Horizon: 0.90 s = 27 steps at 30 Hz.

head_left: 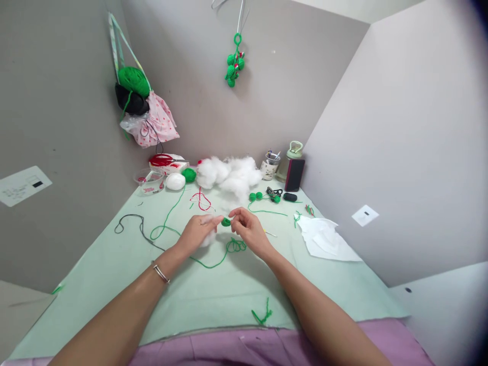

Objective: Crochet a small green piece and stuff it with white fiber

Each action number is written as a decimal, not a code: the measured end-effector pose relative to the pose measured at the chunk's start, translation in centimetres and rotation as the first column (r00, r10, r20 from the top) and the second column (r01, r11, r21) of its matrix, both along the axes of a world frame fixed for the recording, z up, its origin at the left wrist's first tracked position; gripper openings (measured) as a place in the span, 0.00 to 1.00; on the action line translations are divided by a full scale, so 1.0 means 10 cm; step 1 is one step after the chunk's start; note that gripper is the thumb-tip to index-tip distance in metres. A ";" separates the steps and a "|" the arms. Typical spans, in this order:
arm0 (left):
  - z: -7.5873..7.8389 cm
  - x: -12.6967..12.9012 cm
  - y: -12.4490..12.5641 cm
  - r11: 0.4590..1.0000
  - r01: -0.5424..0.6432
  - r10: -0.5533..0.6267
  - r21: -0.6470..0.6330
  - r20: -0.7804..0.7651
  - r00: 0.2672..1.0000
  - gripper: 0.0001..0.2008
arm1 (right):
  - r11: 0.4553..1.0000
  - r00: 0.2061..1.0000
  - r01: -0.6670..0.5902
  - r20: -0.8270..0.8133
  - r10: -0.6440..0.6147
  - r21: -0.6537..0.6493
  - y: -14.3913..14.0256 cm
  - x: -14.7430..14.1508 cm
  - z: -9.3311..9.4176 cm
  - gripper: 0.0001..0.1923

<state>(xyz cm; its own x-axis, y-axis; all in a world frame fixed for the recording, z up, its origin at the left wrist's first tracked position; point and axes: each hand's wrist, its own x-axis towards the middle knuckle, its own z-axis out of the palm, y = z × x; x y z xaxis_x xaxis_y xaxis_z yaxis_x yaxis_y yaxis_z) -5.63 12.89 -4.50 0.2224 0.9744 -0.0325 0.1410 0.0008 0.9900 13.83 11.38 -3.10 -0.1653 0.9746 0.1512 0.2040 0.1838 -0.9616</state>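
A small green crochet piece (225, 222) is pinched between my left hand (199, 231) and my right hand (247, 227) above the pale green table cover (114, 264). My left hand also holds a tuft of white stuffing (208, 238) against its palm. Green yarn (213, 262) trails from the piece, loops under my right hand and runs back to a green yarn ball (188, 175). A thin hook or needle (270, 233) lies just right of my right hand.
A heap of white stuffing (231, 175), small finished green balls (255, 196), a cup of tools (270, 166), a bottle (293, 152), a phone (295, 174), scissors on a box (168, 161), white paper (326, 239). A crocheted cluster (234, 63) and a yarn bag (141, 107) hang on the walls.
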 end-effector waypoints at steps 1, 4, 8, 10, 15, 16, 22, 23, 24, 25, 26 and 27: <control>0.01 0.01 -0.01 1.000 0.016 -0.016 0.000 -0.019 1.000 0.17 | 1.000 1.000 -0.005 -0.010 0.005 0.004 -0.01 -0.01 0.00 0.09; 0.00 0.04 -0.03 0.999 0.034 -0.034 0.015 -0.026 0.999 0.14 | 0.999 0.998 -0.055 -0.039 0.054 -0.001 -0.03 -0.04 0.00 0.09; -0.06 0.08 -0.03 0.999 0.038 -0.038 0.004 0.008 0.999 0.12 | 0.994 0.992 -0.111 -0.062 0.109 -0.025 -0.03 -0.05 -0.02 0.09; -0.10 0.09 -0.01 0.999 0.046 -0.045 -0.021 0.022 0.999 0.12 | 0.992 0.990 -0.124 -0.070 0.121 -0.037 -0.02 -0.05 -0.02 0.09; -0.14 0.08 0.01 0.997 0.045 -0.042 -0.068 0.044 0.998 0.16 | 0.983 0.984 -0.170 -0.070 0.165 -0.068 -0.04 -0.03 0.03 0.11; -0.15 0.08 0.01 0.997 0.045 -0.042 -0.069 0.040 0.998 0.17 | 0.980 0.982 -0.183 -0.064 0.179 -0.074 -0.04 -0.04 0.04 0.11; -0.13 0.07 0.00 0.999 0.029 -0.031 -0.024 -0.054 0.998 0.16 | 0.985 0.987 -0.156 0.010 0.157 -0.079 -0.02 -0.05 -0.04 0.15; -0.12 0.07 0.00 1.000 0.023 -0.024 -0.009 -0.076 0.997 0.16 | 0.988 0.990 -0.132 0.030 0.135 -0.074 -0.01 -0.04 -0.06 0.16; -0.11 0.06 -0.01 1.000 0.018 -0.017 0.008 -0.098 0.995 0.15 | 0.991 0.992 -0.113 0.051 0.117 -0.071 0.00 -0.03 -0.07 0.16; -0.11 0.06 -0.01 1.000 0.014 -0.011 0.025 -0.118 0.993 0.15 | 0.992 0.992 -0.102 0.072 0.107 -0.071 0.01 -0.02 -0.08 0.16; -0.10 0.05 -0.02 0.999 0.013 -0.007 0.044 -0.137 0.991 0.15 | 0.993 0.990 -0.098 0.093 0.104 -0.071 0.02 -0.01 -0.08 0.15; -0.09 0.05 -0.03 0.998 0.013 -0.003 0.062 -0.156 0.988 0.15 | 0.993 0.988 -0.098 0.114 0.105 -0.073 0.02 0.00 -0.07 0.15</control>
